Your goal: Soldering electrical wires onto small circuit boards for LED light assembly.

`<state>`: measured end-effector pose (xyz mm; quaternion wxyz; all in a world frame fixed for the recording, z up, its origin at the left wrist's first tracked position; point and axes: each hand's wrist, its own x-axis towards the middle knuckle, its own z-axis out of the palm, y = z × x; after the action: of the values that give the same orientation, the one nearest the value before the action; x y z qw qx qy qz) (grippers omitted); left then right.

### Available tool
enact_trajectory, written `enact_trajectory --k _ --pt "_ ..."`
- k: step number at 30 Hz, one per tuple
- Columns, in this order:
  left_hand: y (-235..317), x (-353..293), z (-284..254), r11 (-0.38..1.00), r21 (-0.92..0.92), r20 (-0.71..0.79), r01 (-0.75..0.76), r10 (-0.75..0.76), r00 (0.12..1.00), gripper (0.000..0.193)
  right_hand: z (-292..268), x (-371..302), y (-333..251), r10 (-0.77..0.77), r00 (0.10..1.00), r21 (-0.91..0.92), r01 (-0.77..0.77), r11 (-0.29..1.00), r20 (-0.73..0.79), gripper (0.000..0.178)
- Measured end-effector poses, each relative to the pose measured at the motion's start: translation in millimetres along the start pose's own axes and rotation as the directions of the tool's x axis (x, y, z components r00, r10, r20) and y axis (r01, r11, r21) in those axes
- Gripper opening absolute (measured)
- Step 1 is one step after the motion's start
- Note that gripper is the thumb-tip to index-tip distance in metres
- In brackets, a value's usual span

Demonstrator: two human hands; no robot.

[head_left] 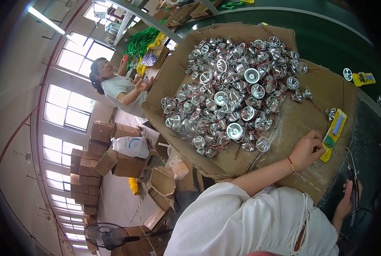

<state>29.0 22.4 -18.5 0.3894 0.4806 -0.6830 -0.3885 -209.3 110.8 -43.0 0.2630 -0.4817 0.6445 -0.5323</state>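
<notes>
My left hand (307,150) is closed in a pinch against a yellow plastic casing (339,128) on the cardboard. Whatever is between those fingertips is too small to make out. The casing holds a bluish-purple block and a small green circuit board (328,141). A silver lamp reflector (330,114) lies against the casing's far end. Lower right, my right hand (348,197) grips a soldering iron (351,173), its thin metal tip pointing toward the casing. Many more silver reflectors (234,131) with red wires are heaped in the open cardboard box (173,55) in front of me.
Another yellow casing with a white ring (361,78) lies on the green table (327,42) at the far right. A co-worker (120,87) sits beyond the box, near green and yellow parts (141,42). Cartons (101,132) and a fan (106,236) stand on the left.
</notes>
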Motion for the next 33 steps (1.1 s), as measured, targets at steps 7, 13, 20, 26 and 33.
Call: enact_trajectory --k 7,13,20,26,33 --pt "2.0 -0.7 0.2 1.0 0.006 -0.049 -0.028 0.029 0.998 0.011 -0.7 -1.0 -0.7 -0.006 1.0 0.02 0.005 1.0 0.013 0.023" --pt "2.1 -1.0 0.8 1.0 0.014 -0.046 -0.016 0.017 0.999 0.013 -1.2 -2.1 -4.2 0.016 1.0 0.065 -0.017 0.998 0.013 0.023" --pt "2.8 -1.8 2.3 1.0 -0.003 -0.054 -0.001 0.001 0.999 0.012 -1.9 -1.7 -6.2 0.008 1.0 0.077 -0.01 0.997 0.024 0.022" --pt "1.2 -2.4 2.3 0.999 0.03 -0.056 -0.028 0.029 0.998 0.012 -0.9 0.8 -7.6 0.021 1.0 0.084 -0.022 0.996 0.017 0.023" --pt "-2.2 -2.6 5.3 0.999 0.023 -0.053 -0.042 0.044 0.998 0.012 -49.1 38.8 18.7 -0.16 0.907 -0.264 0.056 0.963 -0.389 0.032"
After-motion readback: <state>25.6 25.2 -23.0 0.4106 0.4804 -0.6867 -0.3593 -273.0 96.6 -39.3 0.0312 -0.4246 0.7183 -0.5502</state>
